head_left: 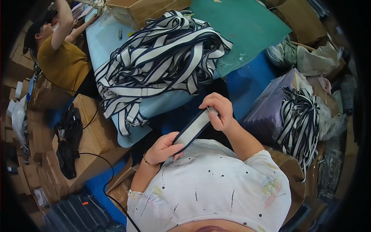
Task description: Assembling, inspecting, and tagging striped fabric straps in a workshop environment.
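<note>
A white webbing strap (193,130) with dark navy edges stretches at a slant between my two hands, in front of my body. My left hand (164,148) is closed round its lower end, thumb lying on top. Higher up and to the right, my right hand (217,111) pinches the other end, where a bit of metal shows between thumb and fingers; its exact shape is mostly hidden. Beyond my hands, a large heap of matching striped straps (162,58) lies tangled on the light blue table sheet (154,103), some with metal buckles at their ends.
A green mat (247,31) and an open cardboard box (145,9) lie at the back. To the right, a bundle of straps (297,123) hangs by a purple wrapped stack (262,110). At left, a black pouch with a cable (69,135) rests on a carton. Another person (63,58) works far left.
</note>
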`<state>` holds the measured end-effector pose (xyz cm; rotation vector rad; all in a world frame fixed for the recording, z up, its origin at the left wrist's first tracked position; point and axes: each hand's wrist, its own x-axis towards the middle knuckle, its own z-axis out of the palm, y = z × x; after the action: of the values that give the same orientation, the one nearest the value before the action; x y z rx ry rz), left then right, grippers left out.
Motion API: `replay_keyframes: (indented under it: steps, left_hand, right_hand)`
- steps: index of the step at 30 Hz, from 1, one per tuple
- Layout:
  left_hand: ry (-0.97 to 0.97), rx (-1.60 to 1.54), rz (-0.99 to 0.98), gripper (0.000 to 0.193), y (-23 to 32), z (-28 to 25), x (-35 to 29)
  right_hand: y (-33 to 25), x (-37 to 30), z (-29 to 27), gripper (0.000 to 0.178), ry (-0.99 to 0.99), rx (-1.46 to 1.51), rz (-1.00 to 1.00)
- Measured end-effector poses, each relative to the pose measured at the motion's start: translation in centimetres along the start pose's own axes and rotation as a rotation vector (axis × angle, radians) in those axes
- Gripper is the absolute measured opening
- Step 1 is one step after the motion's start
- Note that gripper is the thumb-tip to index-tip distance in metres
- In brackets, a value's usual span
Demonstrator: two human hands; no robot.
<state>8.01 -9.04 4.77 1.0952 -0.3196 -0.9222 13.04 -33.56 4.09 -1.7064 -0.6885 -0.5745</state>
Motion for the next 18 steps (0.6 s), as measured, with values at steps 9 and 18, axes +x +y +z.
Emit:
replay_keyframes:
  steps: [9, 18]
  left_hand:
    - [0.076, 0.109, 0.251, 0.011, 1.7, 2.0, -3.0]
    - [0.255, -0.023, 0.452, 0.030, 0.5, 2.1, -5.2]
  right_hand:
    - [-0.5, 3.7, -1.9, 0.031, -0.208, -0.263, -0.438]
    - [4.3, 0.6, -2.9, 0.020, -0.261, -0.156, 0.040]
